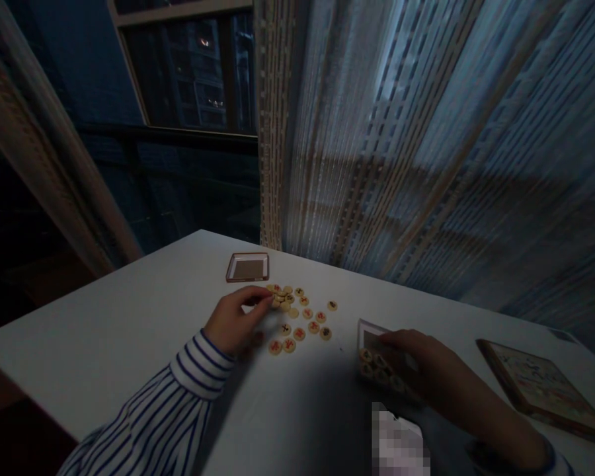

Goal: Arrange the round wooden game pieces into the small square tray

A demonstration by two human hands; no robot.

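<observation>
The left hand point(240, 320) reaches in from the left, wrist low and palm down, thumb and forefinger drawn together at the left edge of the pieces point(307, 313); whether they pinch one cannot be told. The right hand point(421, 363), right of the pieces, bends over a box point(369, 325) holding more of them, fingers curled down at it; their grip is hidden in shadow. A striped sleeve point(153, 403) covers the left arm.

The pieces lie on a white table point(129, 317), with a tray point(246, 280) just beyond them to the left and a case point(545, 380) well to their right. Behind them hang a string curtain point(347, 152) and a dark window point(193, 73).

The pieces are round, without a long axis, and lie mostly flat, some overlapping near the left hand. The box's long axis is obscured.
</observation>
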